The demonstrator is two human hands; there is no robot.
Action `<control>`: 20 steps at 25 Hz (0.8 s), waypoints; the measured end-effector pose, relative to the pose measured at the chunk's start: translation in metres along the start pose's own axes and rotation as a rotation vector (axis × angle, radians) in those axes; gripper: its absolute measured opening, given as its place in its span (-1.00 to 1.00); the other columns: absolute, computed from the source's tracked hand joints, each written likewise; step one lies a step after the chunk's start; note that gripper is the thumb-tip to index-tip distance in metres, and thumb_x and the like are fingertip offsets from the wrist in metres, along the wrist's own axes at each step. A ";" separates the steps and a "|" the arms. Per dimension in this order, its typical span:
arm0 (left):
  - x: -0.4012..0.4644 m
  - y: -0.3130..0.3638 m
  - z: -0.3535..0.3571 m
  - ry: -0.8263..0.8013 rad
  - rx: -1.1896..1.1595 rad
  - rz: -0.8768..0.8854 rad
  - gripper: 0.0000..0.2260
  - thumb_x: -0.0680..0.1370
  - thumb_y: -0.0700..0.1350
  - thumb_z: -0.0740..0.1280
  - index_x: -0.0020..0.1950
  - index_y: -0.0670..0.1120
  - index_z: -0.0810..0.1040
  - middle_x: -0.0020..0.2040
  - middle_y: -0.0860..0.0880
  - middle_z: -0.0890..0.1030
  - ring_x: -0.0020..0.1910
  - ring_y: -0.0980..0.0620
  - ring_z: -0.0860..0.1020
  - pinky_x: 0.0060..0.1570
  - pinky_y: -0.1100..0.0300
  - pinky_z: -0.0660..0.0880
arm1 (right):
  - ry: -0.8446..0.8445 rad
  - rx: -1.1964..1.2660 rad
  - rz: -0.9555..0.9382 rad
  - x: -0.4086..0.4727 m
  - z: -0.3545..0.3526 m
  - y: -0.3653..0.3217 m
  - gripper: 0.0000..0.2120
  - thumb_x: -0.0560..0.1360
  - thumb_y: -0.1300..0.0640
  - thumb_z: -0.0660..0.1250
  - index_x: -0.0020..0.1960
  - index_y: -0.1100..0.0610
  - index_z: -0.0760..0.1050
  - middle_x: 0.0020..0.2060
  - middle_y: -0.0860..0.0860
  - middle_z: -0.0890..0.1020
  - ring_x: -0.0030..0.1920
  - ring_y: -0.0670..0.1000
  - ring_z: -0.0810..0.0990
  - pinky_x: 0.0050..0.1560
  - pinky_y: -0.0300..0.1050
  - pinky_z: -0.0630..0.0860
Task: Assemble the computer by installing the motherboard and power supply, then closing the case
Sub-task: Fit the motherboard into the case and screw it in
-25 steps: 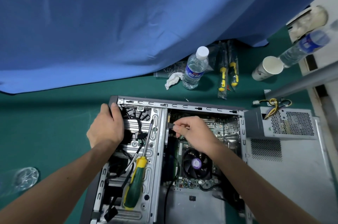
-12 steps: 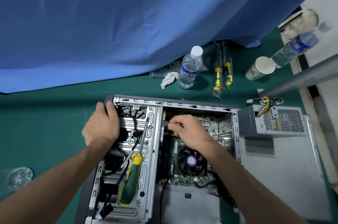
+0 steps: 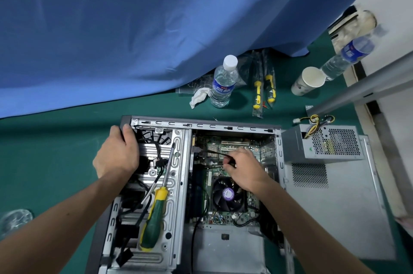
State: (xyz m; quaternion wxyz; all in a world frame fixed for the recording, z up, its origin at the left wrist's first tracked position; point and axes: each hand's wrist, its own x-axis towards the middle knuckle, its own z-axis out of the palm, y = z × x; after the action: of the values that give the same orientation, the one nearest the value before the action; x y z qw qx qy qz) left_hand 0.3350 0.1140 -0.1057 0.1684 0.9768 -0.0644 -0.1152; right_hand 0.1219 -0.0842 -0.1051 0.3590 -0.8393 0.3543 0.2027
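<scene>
Now, case: the open steel computer case (image 3: 232, 125) is laid flat on the green mat (image 3: 55, 150).
Left hand: the left hand (image 3: 117, 153) is curled around the case's far-left corner.
Right hand: the right hand (image 3: 243, 168) is pinching a thin black cable (image 3: 214, 152) above the green motherboard (image 3: 250, 146).
Power supply: the perforated grey power supply (image 3: 321, 143) is set outside, just beside the case.
Screwdriver: the green-yellow screwdriver (image 3: 154, 213) is resting on the ribbed drive cage (image 3: 176, 184).

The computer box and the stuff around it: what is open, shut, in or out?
Grey metal computer case: open, lid off.
Green motherboard: inside case.
Grey power supply box: outside case.
Green-yellow screwdriver: lying on case frame.
Capped clear water bottle: upright.
White paper cup: tipped.
Left hand: gripping case corner.
Right hand: pinching black cable.
</scene>
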 end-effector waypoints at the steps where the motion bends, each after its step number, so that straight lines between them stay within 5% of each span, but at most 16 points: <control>1: 0.000 0.000 0.000 0.000 0.001 -0.002 -0.59 0.66 0.20 -0.12 -0.09 -0.09 0.27 -0.27 -0.08 0.39 -0.20 -0.20 0.41 -0.11 -0.05 0.31 | -0.015 0.019 0.019 0.000 -0.001 0.004 -0.88 0.61 0.06 0.29 0.05 0.09 0.53 0.00 -0.02 0.51 -0.05 -0.08 0.52 0.01 -0.32 0.48; 3: 0.000 -0.001 0.000 -0.002 0.002 -0.005 -0.59 0.66 0.20 -0.12 -0.08 -0.09 0.28 -0.29 -0.07 0.38 -0.20 -0.20 0.41 -0.11 -0.04 0.31 | -0.057 0.056 0.073 -0.001 -0.002 0.007 -0.82 0.62 0.03 0.27 -0.01 0.15 0.53 -0.19 0.00 0.55 -0.40 -0.13 0.48 -0.41 -0.38 0.42; 4: 0.000 -0.001 0.000 -0.002 0.004 -0.006 -0.59 0.66 0.20 -0.12 -0.08 -0.09 0.28 -0.29 -0.07 0.38 -0.20 -0.20 0.41 -0.11 -0.04 0.30 | -0.066 0.048 0.097 -0.001 -0.003 0.007 -0.81 0.63 0.03 0.26 0.05 0.14 0.54 -0.26 0.01 0.56 -0.48 -0.13 0.44 -0.46 -0.35 0.42; 7: 0.000 -0.001 0.000 0.004 0.003 -0.007 -0.59 0.66 0.20 -0.12 -0.06 -0.10 0.28 -0.25 -0.11 0.41 -0.20 -0.20 0.40 -0.11 -0.05 0.30 | -0.099 -0.004 0.145 -0.004 -0.009 0.007 -0.65 0.66 0.05 0.20 0.37 0.19 0.45 -0.31 0.03 0.57 -0.51 -0.11 0.42 -0.46 -0.30 0.46; 13: 0.000 -0.002 0.002 0.010 0.000 -0.001 -0.57 0.65 0.21 -0.13 -0.05 -0.10 0.29 -0.22 -0.14 0.45 -0.18 -0.21 0.43 -0.11 -0.05 0.32 | -0.005 0.242 0.184 -0.022 -0.025 0.008 -0.72 0.58 0.21 0.28 0.28 0.20 0.51 -0.38 0.02 0.57 -0.59 -0.09 0.37 -0.58 -0.26 0.34; 15: 0.001 -0.001 0.002 0.011 0.001 -0.003 -0.57 0.65 0.21 -0.13 -0.05 -0.10 0.29 -0.20 -0.15 0.46 -0.18 -0.21 0.43 -0.10 -0.06 0.32 | 0.009 0.412 0.198 -0.033 -0.027 0.010 -0.73 0.55 0.20 0.27 0.19 0.29 0.53 -0.38 0.15 0.60 -0.48 0.02 0.54 -0.42 -0.13 0.54; 17: 0.001 -0.002 0.002 0.010 0.002 0.000 -0.57 0.65 0.21 -0.13 -0.05 -0.10 0.29 -0.20 -0.16 0.46 -0.18 -0.21 0.43 -0.10 -0.05 0.32 | 0.056 0.530 0.210 -0.038 -0.024 0.009 -0.70 0.56 0.13 0.23 0.08 0.37 0.56 -0.17 0.20 0.69 -0.17 0.09 0.69 0.01 0.12 0.63; 20: 0.001 -0.003 0.002 0.011 0.000 0.001 -0.57 0.65 0.22 -0.13 -0.05 -0.10 0.29 -0.20 -0.15 0.45 -0.18 -0.20 0.42 -0.10 -0.06 0.31 | 0.026 0.778 0.275 -0.042 -0.018 0.003 -0.76 0.60 0.08 0.18 0.00 0.18 0.57 -0.04 0.08 0.70 -0.06 0.05 0.70 0.10 0.00 0.61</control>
State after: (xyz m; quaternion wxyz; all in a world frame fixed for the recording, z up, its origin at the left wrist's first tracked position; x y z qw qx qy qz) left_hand 0.3357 0.1159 -0.1090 0.1689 0.9774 -0.0639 -0.1097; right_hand 0.0930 -0.0801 -0.0700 0.6146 -0.5885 0.5177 0.0890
